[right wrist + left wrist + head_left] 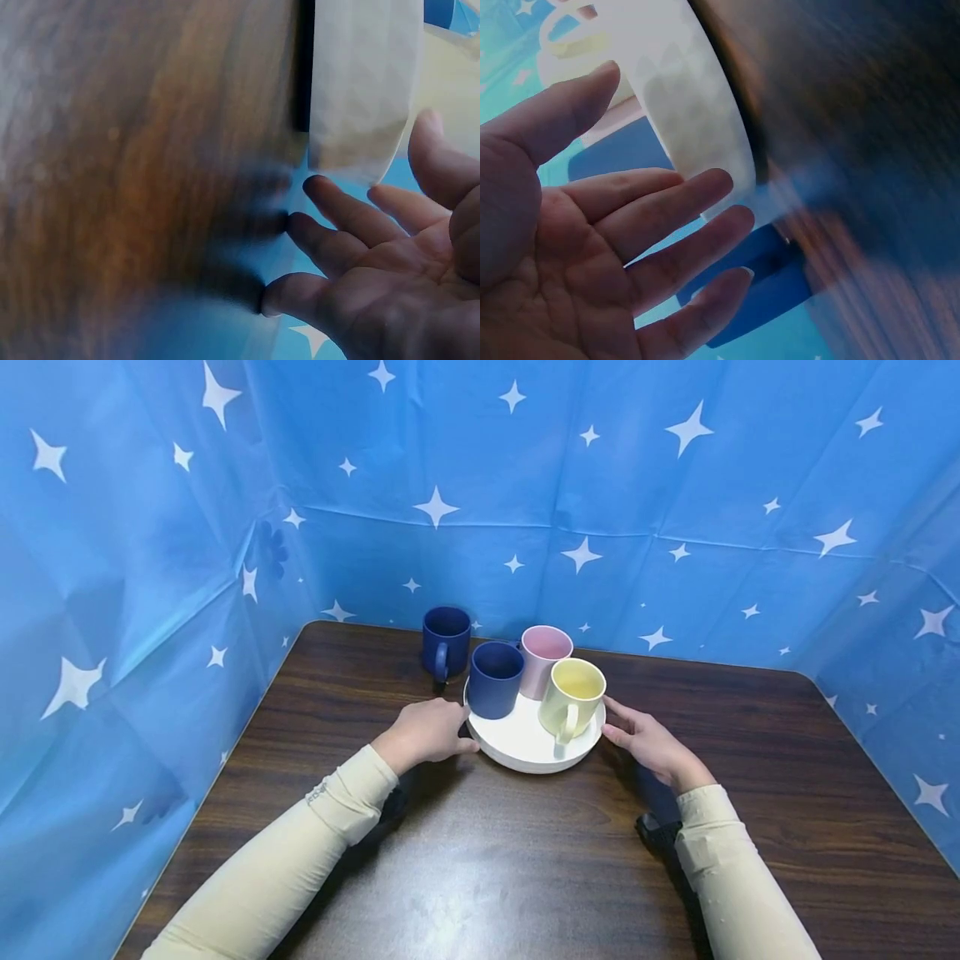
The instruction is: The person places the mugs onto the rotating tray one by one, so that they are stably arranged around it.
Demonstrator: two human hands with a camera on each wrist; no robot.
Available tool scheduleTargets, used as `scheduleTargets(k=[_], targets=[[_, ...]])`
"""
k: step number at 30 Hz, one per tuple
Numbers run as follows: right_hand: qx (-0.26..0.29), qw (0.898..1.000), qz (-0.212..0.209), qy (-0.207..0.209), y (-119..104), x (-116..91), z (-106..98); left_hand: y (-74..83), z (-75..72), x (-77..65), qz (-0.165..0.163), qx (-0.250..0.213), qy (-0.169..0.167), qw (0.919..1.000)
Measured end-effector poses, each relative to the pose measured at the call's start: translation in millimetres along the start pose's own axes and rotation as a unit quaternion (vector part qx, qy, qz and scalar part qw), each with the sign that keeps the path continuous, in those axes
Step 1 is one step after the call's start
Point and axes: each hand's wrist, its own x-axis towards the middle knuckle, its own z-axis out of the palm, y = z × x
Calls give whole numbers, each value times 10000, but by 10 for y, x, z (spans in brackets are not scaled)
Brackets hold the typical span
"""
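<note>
A round white tray [517, 747] with a faceted wall is on the table, bearing three mugs. A dark blue mug [495, 685] stands at its left, a pink mug [537, 672] at the back and a yellow mug [570, 702] at the right, handle to the front. My left hand [432, 731] is at the tray's left side, its fingers spread loosely beside the wall [697, 97] in the left wrist view. Opposite it, my right hand [647, 739] has extended fingers along the right side, the fingertips close to the wall [360, 90] in the right wrist view.
Another dark blue mug [447, 643] stands on the dark wood table [540, 852], behind and left of the tray, near the back edge. A blue curtain [495, 468] with white stars hangs round the back and sides.
</note>
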Motion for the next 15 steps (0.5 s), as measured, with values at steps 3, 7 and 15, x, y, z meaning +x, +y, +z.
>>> scheduleTargets(k=[3, 7, 15], targets=[[74, 9999, -90, -119, 3, 0, 3, 15, -13, -26, -7, 82, -137, 9999], [214, 9995, -173, -181, 4, 7, 8, 39, -20, -48, 29, 87, -134, 9999], [213, 9991, -323, -187, -15, 11, 16, 71, -17, -72, 59, 145, -91, 9998]])
